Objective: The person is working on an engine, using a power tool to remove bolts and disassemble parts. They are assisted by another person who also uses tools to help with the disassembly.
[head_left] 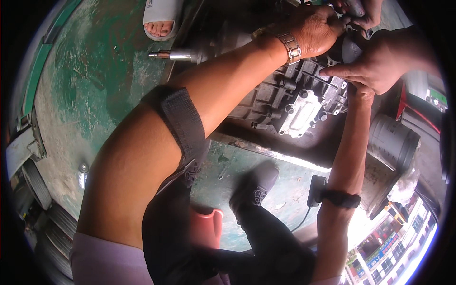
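A grey cast-metal gearbox housing (pixel 304 114) lies on a dark, low bench, its splined shaft (pixel 173 55) sticking out to the left. My left hand (pixel 317 32), with a metal-banded watch (pixel 290 47) at the wrist, reaches over the housing's far end. Its fingers are closed around something I cannot make out. My right hand (pixel 363 91) comes up at the housing's right end, mostly covered by another person's hand (pixel 375 64), so its fingers are hidden. That person's other hand (pixel 368 14) grips a shiny, rounded part (pixel 354 8) beside my left fingers.
A grey bucket (pixel 392 137) stands right of the bench. On the green floor are a red plastic container (pixel 206 225) near my legs and a spray can (pixel 83 175) at left. Another person's sandalled foot (pixel 160 26) is at the far side. Tyres (pixel 57 228) sit lower left.
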The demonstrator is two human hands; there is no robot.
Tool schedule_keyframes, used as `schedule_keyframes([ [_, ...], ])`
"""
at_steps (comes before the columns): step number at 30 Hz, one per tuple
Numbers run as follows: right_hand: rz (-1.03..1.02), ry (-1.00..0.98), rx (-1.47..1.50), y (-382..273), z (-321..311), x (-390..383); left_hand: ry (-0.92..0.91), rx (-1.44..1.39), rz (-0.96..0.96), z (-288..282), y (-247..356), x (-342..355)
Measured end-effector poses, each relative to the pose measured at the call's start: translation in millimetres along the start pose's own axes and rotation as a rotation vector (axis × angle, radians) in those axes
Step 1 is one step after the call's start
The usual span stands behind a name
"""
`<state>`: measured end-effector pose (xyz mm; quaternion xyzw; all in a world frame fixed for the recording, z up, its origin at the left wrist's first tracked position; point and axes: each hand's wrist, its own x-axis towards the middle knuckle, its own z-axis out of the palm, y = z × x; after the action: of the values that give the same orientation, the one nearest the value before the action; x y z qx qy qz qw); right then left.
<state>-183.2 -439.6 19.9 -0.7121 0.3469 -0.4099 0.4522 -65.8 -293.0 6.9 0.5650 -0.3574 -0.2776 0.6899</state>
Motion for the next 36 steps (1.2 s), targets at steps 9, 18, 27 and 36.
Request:
schedule_keyframes([
  [9,1.078,0.889,-0.082,-109.3,65.3,-19.9,-0.048,0.128,0.044,-0.4,-2.7,8.5],
  [18,1.095,0.826,0.007,-125.9,75.1,-18.5,-0.057,0.739,0.497,10.0,-17.3,22.9],
  [27,1.066,0.721,0.113,-98.0,69.4,-0.2,-0.125,-0.051,0.014,5.4,-9.4,5.9],
  [36,0.218,0.025,0.862,24.6,26.9,-35.1,-0.129,0.054,0.069,-7.5,-4.5,8.1],
])
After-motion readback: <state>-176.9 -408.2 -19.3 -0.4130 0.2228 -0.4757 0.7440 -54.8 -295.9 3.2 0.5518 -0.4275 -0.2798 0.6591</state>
